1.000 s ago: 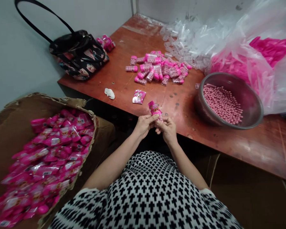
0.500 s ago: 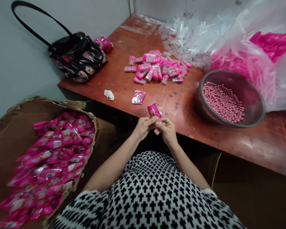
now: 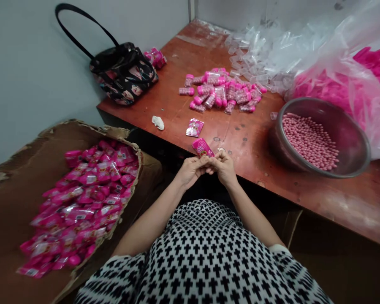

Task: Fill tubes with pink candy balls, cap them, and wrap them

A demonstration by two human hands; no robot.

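Both hands meet at the near edge of the red-brown table. My left hand and my right hand pinch the lower end of a small pink packet, which sticks up and tilts left between the fingertips. A second pink packet lies flat on the table just beyond the hands. Further back lies a heap of pink-capped filled tubes. A cardboard box at my left holds several wrapped pink packets.
A metal bowl of pink candy balls stands at the right. Behind it are a clear bag of pink caps and a pile of clear tubes. A black floral handbag and a white crumpled scrap are on the table's left.
The camera view has shifted, so everything sits further right in the picture. The hands keep their hold on the pink packet, which now leans a little more to the left.
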